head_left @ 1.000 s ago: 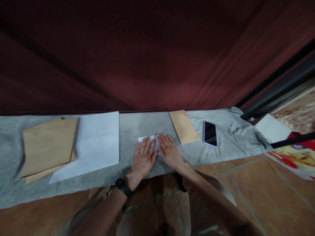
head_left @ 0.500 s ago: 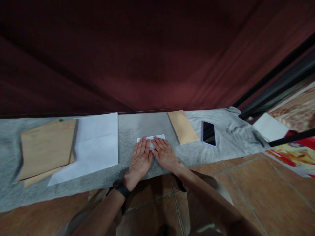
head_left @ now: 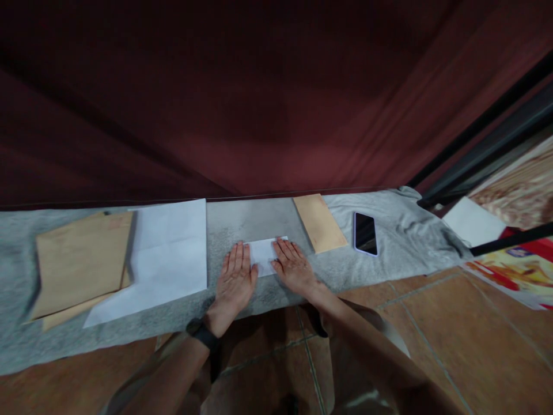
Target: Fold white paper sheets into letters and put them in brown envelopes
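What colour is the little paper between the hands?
The little paper is white; the head view, the only one, shows it.

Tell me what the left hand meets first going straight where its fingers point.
Probably the dark red fabric: the left hand points across the grey cloth towards it, though one view leaves the depth unclear.

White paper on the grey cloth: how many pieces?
2 visible: the small piece between the left hand and right hand, and the large sheet, partly under the brown pile at left. More may be hidden beneath.
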Motion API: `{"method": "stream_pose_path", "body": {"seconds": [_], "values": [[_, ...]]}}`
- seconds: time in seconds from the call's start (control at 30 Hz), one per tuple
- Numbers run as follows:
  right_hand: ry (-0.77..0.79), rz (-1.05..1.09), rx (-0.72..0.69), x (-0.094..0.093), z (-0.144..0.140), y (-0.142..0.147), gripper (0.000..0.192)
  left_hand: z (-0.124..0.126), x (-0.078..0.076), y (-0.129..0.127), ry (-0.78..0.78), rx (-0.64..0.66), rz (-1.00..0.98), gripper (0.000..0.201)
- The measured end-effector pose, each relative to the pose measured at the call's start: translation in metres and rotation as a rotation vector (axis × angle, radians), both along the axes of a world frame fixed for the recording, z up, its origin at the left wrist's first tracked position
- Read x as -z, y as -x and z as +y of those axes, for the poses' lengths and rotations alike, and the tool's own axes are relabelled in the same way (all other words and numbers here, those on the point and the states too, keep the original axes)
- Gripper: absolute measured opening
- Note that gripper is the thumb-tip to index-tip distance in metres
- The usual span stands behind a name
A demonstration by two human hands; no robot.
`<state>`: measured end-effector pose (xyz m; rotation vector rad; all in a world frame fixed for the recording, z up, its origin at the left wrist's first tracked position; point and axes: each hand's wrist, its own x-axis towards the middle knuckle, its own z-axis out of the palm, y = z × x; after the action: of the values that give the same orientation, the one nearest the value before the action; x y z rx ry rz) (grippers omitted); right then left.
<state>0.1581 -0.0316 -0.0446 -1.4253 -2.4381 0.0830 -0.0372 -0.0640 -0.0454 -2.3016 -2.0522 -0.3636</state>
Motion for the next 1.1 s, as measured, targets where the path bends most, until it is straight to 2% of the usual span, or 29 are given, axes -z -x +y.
{"method": "stream_pose_path", "body": {"seconds": [0.37, 0.6, 0.7, 0.87, 1.0, 1.1], "values": [[0.061, -0.056, 0.074, -0.002, 0.003, -0.016, 0.056, -0.002, -0.006, 0.011, 0.051, -0.010, 0.005, 0.061], [0.106, -0.035, 0.089, -0.005, 0.006, -0.020, 0.055, -0.003, -0.008, 0.013, 0.015, -0.049, -0.010, 0.062], [0.104, 0.002, 0.081, -0.010, 0.007, -0.017, 0.054, -0.001, -0.011, 0.008, -0.025, 0.007, -0.034, 0.062], [0.061, 0.057, -0.057, -0.011, 0.003, -0.002, 0.052, -0.003, -0.012, -0.015, -0.035, 0.192, -0.072, 0.060], [0.065, 0.044, -0.101, -0.009, 0.004, 0.008, 0.049, -0.004, -0.008, -0.025, -0.012, 0.198, -0.039, 0.059], [0.054, 0.027, -0.020, -0.014, 0.013, 0.003, 0.048, -0.005, -0.008, -0.025, -0.013, 0.192, -0.011, 0.058]]}}
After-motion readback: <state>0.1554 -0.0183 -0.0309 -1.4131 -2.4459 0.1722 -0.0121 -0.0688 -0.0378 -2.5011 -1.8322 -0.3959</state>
